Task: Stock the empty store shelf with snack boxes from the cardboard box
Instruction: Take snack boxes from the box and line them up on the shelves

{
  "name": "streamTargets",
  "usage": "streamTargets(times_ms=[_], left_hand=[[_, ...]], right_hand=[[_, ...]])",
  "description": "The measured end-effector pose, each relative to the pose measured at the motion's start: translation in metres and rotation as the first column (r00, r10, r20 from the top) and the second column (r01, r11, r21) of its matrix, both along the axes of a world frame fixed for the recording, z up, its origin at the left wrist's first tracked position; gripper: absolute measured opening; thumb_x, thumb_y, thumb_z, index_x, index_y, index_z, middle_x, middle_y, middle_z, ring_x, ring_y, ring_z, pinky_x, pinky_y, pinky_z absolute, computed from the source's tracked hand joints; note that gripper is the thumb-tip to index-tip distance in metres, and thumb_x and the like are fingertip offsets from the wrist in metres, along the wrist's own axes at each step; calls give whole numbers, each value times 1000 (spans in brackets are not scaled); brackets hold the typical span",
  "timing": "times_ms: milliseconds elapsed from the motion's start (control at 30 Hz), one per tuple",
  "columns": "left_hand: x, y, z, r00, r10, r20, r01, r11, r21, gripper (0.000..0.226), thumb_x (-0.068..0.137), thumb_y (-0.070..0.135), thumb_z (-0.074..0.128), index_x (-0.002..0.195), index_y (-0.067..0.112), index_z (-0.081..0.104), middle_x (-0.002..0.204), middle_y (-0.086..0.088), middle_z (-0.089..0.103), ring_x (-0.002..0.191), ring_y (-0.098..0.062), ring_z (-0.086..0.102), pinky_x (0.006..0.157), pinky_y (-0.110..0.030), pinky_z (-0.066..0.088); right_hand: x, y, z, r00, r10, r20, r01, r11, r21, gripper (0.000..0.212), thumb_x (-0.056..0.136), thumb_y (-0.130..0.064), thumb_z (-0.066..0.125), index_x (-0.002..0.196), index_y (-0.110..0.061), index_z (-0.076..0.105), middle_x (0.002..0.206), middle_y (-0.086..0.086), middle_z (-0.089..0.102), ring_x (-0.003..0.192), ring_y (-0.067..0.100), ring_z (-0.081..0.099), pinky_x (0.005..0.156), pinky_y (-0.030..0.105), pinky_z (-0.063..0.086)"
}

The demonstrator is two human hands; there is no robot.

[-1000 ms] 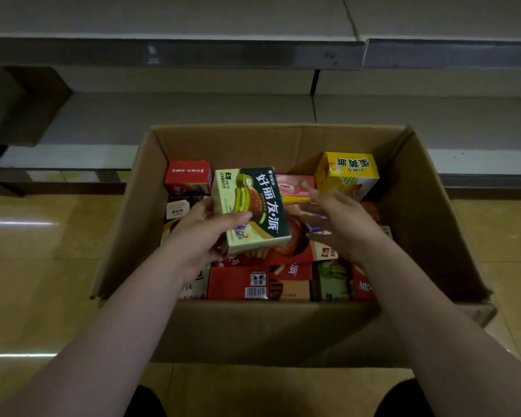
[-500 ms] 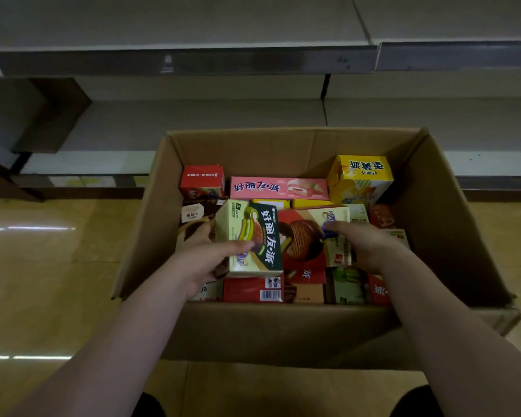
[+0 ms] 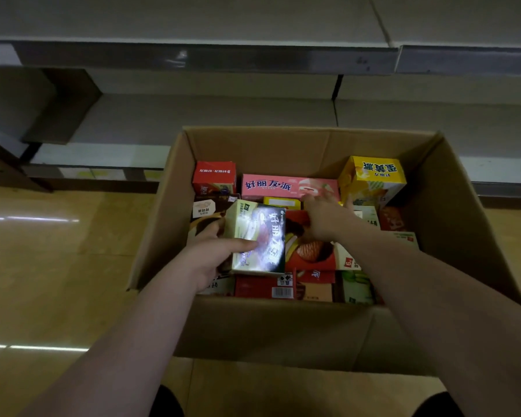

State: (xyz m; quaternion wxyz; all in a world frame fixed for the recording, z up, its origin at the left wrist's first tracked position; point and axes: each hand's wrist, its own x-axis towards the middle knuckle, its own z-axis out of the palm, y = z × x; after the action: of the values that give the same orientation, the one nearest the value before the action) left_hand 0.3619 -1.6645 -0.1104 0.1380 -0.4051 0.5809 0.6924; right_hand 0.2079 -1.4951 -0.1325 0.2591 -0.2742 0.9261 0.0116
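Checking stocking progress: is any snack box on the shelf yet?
No, the shelf behind the cardboard box shows only bare boards; the left hand holds a green snack box.

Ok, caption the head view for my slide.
Left hand holds a green snack box while right hand reaches among boxes in the cardboard box.

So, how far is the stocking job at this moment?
Nothing looks done yet: the visible shelf holds no snack boxes. In hand: the left hand grips a green snack box above the cardboard box, while the right hand reaches among the boxes inside. Left to do: almost everything, since the pink box, the yellow box and many others remain inside.
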Motion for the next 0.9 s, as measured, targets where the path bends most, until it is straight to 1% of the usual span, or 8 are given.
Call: streamTargets(times_ms=[100, 233, 300, 400, 500, 700, 833, 900], left_hand=[[0, 1, 0, 1000, 7, -9, -7, 1000, 1, 85, 74, 5, 80, 146, 22, 37, 124, -2, 62, 103, -16, 60, 67, -26, 39], [-2, 2, -1, 1000, -2, -15, 2, 1000, -15, 82, 74, 7, 80, 144, 24, 41, 122, 0, 63, 98, -12, 59, 61, -24, 36], [-2, 3, -2, 1000, -7, -14, 6, 1000, -21, 83, 70, 8, 83, 142, 24, 43, 120, 0, 64, 102, -16, 61, 69, -28, 43], [-1, 2, 1, 1000, -27, -16, 26, 998, -54, 107, 43, 26, 92, 139, 28, 45, 123, 2, 64, 113, -20, 59, 97, -41, 46], [-1, 1, 2, 999, -32, -34, 30, 998, -49, 111, 31, 32, 91, 135, 30, 49, 118, 1, 67, 111, -23, 62, 102, -48, 45], [-12, -2, 25, 991, 3, -134, 4, 999, 46, 57, 73, -2, 75, 124, 19, 58, 100, -8, 75, 86, -24, 72, 77, -37, 55], [-16, -4, 54, 938, 97, -332, -29, 978, 204, 54, 64, 3, 68, 114, 20, 61, 87, -7, 75, 73, -20, 73, 62, -34, 58], [-18, -4, 58, 903, 173, -395, -75, 965, 250, 66, 62, 8, 68, 124, 26, 56, 96, -5, 75, 83, -24, 72, 72, -48, 55]], right_hand=[[-1, -9, -10, 999, -37, 22, 36, 998, 54, 81, 72, -48, 79, 135, -16, 38, 140, 7, 47, 135, 28, 38, 109, 68, 16], [-7, 0, -21, 998, -55, -42, 59, 993, 106, 82, 71, -56, 76, 135, -21, 39, 140, 3, 48, 135, 28, 38, 111, 66, 9], [-18, 10, -25, 995, -101, 9, 99, 987, 129, 77, 71, -53, 77, 133, -22, 43, 138, 4, 51, 133, 29, 42, 113, 62, 13], [-33, 29, -23, 986, -113, 125, 93, 983, 160, 81, 65, -52, 83, 127, -13, 47, 130, 9, 56, 118, 31, 53, 103, 51, 42], [-33, 43, -12, 982, -116, 151, 91, 982, 164, 90, 57, -61, 83, 123, -7, 53, 121, 9, 61, 108, 28, 60, 93, 40, 51], [-15, 67, 28, 974, -214, 78, 219, 973, -74, 61, 61, -58, 82, 98, -20, 52, 93, -1, 60, 84, 17, 55, 70, 30, 46], [13, 99, 43, 878, -466, 106, 474, 820, -320, 66, 62, -60, 80, 108, -23, 50, 97, -5, 60, 85, 14, 59, 66, 29, 49], [19, 104, 55, 823, -546, 157, 554, 708, -439, 59, 68, -55, 79, 106, -24, 46, 92, -9, 57, 81, 11, 58, 60, 24, 44]])
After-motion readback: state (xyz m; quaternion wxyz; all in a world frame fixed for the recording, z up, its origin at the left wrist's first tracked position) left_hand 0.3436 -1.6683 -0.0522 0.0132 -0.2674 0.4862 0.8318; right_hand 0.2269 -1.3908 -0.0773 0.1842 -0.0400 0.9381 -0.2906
